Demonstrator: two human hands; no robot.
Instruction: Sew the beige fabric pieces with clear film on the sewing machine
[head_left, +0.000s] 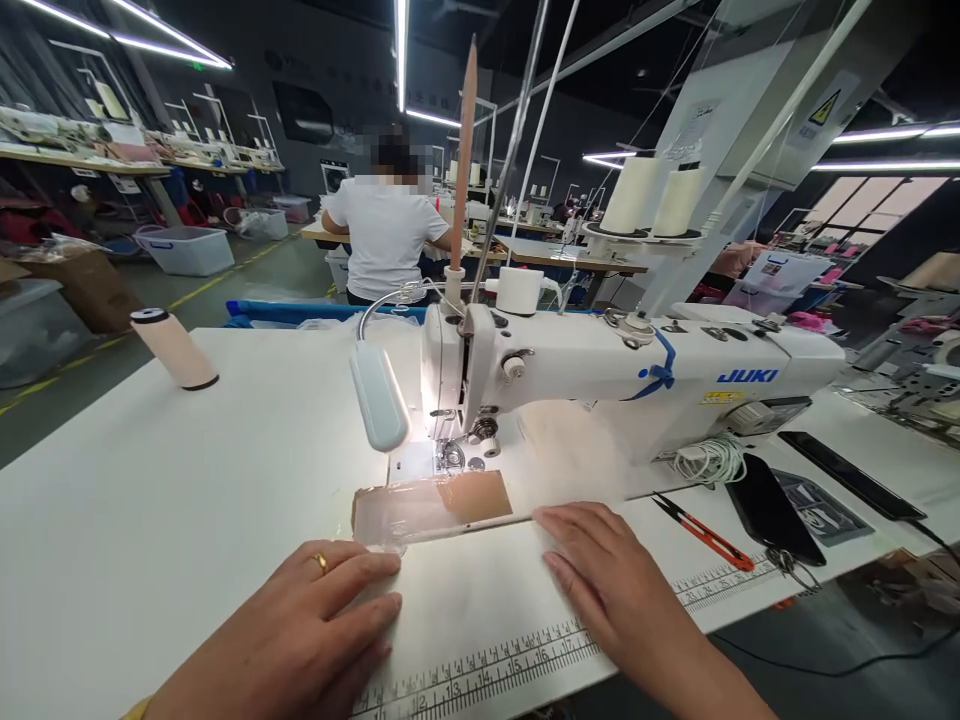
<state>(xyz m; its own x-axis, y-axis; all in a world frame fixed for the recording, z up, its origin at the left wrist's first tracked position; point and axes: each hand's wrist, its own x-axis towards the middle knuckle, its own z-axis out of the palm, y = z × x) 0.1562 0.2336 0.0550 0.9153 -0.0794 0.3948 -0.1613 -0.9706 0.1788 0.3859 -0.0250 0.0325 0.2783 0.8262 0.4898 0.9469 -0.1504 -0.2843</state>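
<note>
A white sewing machine (585, 360) stands on the white table, its lamp (379, 395) lighting the needle area. In front of the needle lies a taped piece of cardboard (472, 497). My left hand (322, 610) rests on the table at its lower left, fingertips near the cardboard's lower left corner. To the right, my right hand (600, 565) lies with its fingers spread, the fingertips on the edge of thin pale sheer fabric (577, 455) that extends under the machine arm. Neither hand grips anything visible.
A thread cone (174, 350) stands at the back left. Red-handled snips (705, 532), a black phone (774, 508) and a coiled cable (709, 460) lie at the right. A printed ruler (480, 680) runs along the front edge. A person in white (386, 235) sits beyond.
</note>
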